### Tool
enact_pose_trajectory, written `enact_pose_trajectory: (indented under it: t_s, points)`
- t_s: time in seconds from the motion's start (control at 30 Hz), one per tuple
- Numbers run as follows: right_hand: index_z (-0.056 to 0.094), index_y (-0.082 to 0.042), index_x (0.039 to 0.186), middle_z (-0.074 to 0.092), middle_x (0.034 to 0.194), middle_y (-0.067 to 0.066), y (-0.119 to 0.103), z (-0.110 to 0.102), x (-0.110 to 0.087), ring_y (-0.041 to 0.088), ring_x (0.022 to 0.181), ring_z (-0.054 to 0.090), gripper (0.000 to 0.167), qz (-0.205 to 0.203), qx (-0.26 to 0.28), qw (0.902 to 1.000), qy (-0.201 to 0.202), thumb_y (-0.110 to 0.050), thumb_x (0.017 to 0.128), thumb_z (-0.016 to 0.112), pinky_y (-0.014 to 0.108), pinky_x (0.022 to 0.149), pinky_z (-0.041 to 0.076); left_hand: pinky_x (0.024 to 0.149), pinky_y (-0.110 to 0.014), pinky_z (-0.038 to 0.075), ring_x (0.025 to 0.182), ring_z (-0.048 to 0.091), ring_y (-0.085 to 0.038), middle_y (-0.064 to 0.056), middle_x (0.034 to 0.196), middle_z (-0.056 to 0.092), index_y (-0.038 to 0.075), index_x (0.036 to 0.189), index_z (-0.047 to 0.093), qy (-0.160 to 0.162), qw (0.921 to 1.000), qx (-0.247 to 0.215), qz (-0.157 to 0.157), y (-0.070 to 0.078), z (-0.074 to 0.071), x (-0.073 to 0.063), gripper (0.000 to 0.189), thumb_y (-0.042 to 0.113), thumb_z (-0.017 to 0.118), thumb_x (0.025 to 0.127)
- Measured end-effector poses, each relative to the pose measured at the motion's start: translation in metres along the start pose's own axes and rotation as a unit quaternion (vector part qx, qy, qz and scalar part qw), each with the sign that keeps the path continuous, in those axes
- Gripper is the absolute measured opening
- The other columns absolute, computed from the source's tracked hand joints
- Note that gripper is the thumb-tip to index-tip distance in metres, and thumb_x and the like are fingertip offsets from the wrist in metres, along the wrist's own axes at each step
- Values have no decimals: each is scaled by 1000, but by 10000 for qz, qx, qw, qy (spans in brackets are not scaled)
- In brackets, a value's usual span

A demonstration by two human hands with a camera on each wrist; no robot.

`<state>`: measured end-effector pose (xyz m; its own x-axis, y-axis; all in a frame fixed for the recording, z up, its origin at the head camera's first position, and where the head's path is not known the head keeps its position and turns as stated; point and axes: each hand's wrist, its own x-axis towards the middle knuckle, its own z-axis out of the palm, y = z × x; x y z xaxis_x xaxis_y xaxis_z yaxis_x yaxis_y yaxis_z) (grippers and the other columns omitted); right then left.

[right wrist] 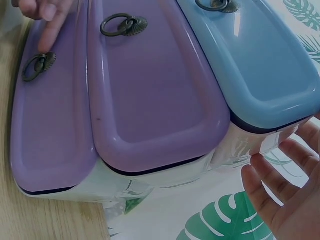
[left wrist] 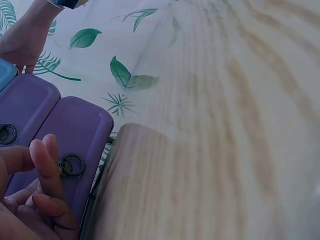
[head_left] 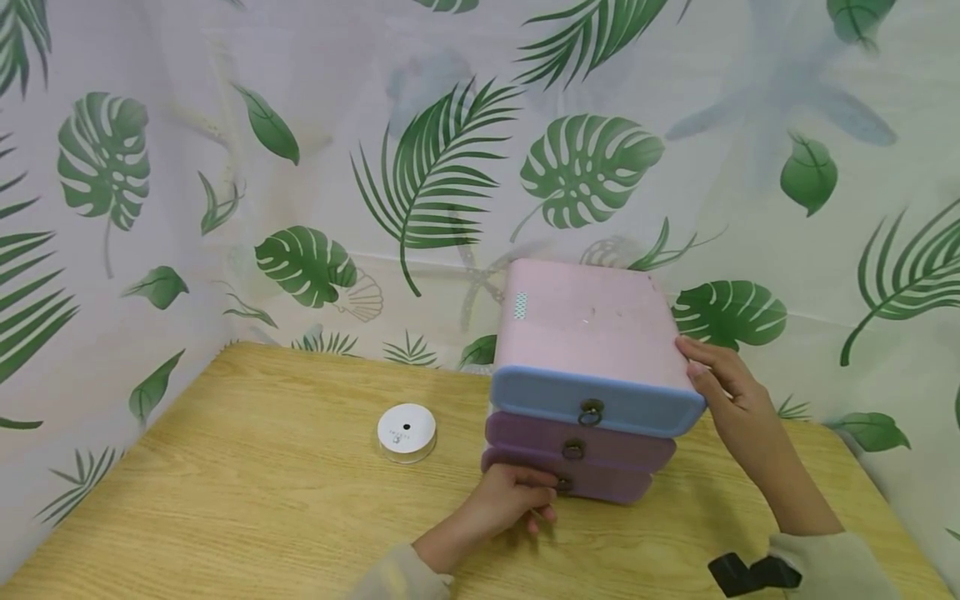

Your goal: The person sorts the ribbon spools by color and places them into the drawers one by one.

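A small three-drawer box with a pink top (head_left: 592, 325) stands on the wooden table. Its top drawer has a blue front (head_left: 645, 412), and the middle (head_left: 630, 452) and bottom drawers (head_left: 611, 486) have purple ones. Each front bears a dark metal ring pull. My left hand (head_left: 510, 500) is at the bottom drawer, one extended fingertip on the mount of its ring pull (right wrist: 33, 67). In the left wrist view its other fingers are partly bent beside the ring. My right hand (head_left: 738, 400) rests its fingers, spread and nearly straight in the right wrist view, against the box's right side. All drawers look closed.
Left of the box, a white round spool (head_left: 406, 429) lies flat on the table (head_left: 247, 500). A leaf-patterned sheet (head_left: 315, 108) hangs behind the table and along its sides. Near the right sleeve shows a black strap piece (head_left: 753, 575).
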<state>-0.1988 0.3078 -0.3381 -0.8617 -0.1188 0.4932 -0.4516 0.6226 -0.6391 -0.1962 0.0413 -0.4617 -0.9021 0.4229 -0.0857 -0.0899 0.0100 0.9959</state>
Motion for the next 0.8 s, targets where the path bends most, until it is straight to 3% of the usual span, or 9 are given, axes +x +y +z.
enact_pose_trajectory:
  t_s: [0.37,0.57,0.8]
  points:
    - [49,-9,141,41,133,-33,1,-1,3,-19,123,32,40,2,27,10000,49,-16,103,45,-2,89,29,44,-15,42,45,54,-4,-31,79,69,-14,111,64,17,9999,68,-122,-4,-1,2,28,1,61,88]
    - [48,-9,142,40,133,-33,2,0,1,-19,123,32,40,69,45,10000,-13,-17,103,45,-2,89,29,42,-15,40,42,52,-4,-29,77,69,-13,100,68,-56,9996,153,-226,-5,5,3,20,2,60,88]
    - [49,-9,141,41,133,-33,1,1,0,-19,123,33,39,47,39,10000,48,-16,103,45,-2,88,30,37,-15,27,43,52,-2,-20,78,73,-4,100,71,-68,9983,357,-445,-8,10,6,21,13,62,91]
